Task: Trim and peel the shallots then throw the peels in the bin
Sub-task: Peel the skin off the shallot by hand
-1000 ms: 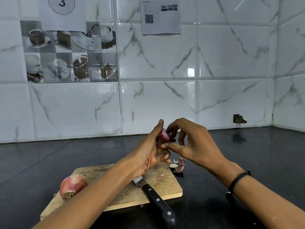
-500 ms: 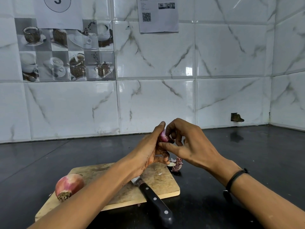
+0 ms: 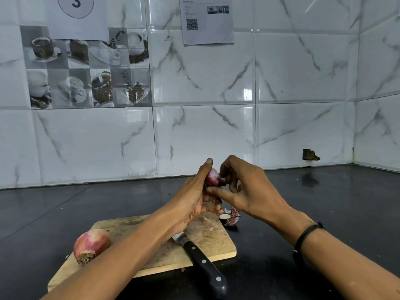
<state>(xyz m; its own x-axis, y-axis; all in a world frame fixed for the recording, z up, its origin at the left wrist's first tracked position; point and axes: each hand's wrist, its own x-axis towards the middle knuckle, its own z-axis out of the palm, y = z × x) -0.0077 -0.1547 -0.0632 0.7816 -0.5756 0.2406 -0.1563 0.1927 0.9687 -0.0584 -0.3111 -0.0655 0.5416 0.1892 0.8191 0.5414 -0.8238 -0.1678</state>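
Glossy black bench [image 3: 324, 202], glossy marble-look wall tiles [image 3: 303, 83]. The cutting board [image 3: 212, 243] is pale wood, matt and scuffed. The knife [image 3: 201, 260] has a smooth black handle with metal rivets. Lower left, the whole shallot [image 3: 92, 244] has dry papery skin; the held shallot [image 3: 213, 177] looks smooth

Wall, far left — white paper sheet [image 3: 80, 17] bears a circled "3". Right of it — second sheet [image 3: 207, 20] with QR code; its printed lines too small to read.
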